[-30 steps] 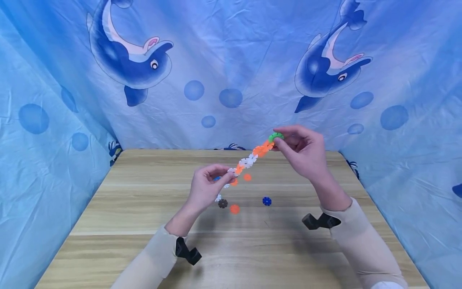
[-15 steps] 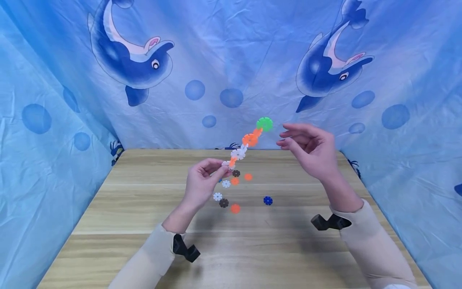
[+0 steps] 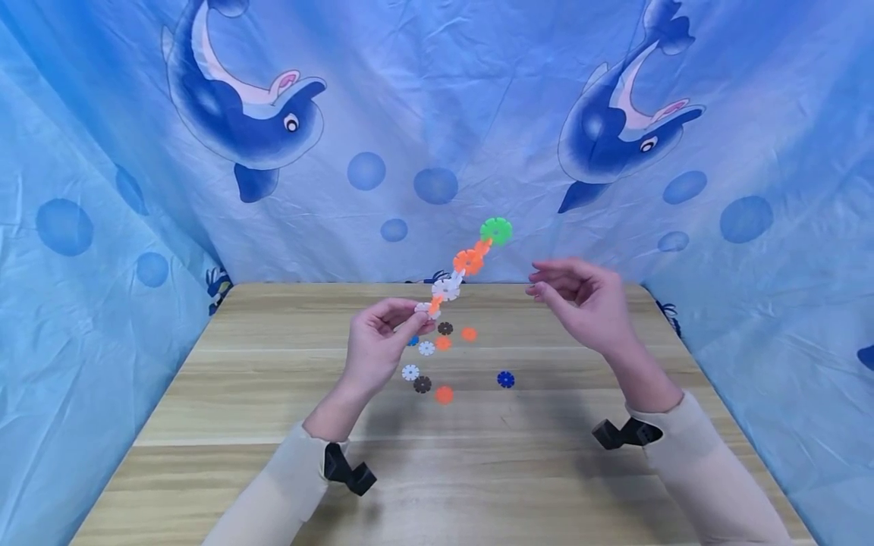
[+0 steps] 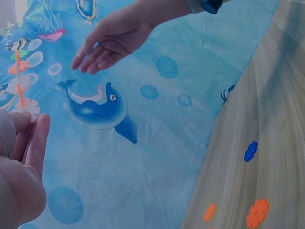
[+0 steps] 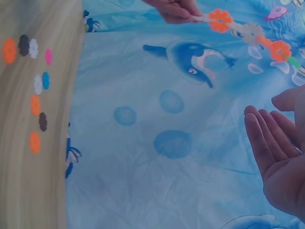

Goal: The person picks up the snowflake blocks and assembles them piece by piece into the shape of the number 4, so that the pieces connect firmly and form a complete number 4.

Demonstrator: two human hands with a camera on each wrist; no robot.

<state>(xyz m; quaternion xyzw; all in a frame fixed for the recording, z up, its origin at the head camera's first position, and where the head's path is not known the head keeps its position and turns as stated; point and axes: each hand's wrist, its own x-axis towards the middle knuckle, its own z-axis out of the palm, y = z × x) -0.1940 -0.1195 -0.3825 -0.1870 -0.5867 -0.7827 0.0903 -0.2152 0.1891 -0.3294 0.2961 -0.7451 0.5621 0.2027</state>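
Observation:
My left hand (image 3: 378, 341) pinches the white disc at the lower end of a chain of interlocking notched plastic discs (image 3: 468, 262). The chain slants up and to the right above the table, in white and orange, with a green disc (image 3: 496, 230) at its top end. To the right of the chain, apart from it, my right hand (image 3: 587, 303) is raised with relaxed fingers and holds nothing. In the right wrist view the right hand's fingers (image 5: 267, 133) are extended. The left wrist view shows the left thumb and fingers on the white disc (image 4: 31, 109).
Several loose discs lie on the wooden table (image 3: 273, 394): orange (image 3: 444, 394), dark brown (image 3: 422, 384), white (image 3: 410, 372) and dark blue (image 3: 505, 379). A pink disc (image 5: 48, 57) shows in the right wrist view. A blue dolphin curtain (image 3: 478, 114) surrounds the table's back and sides.
My right hand has let go of the green disc and moved right, then slightly down. The chain has swung up and left, still in my left hand, which has shifted slightly left.

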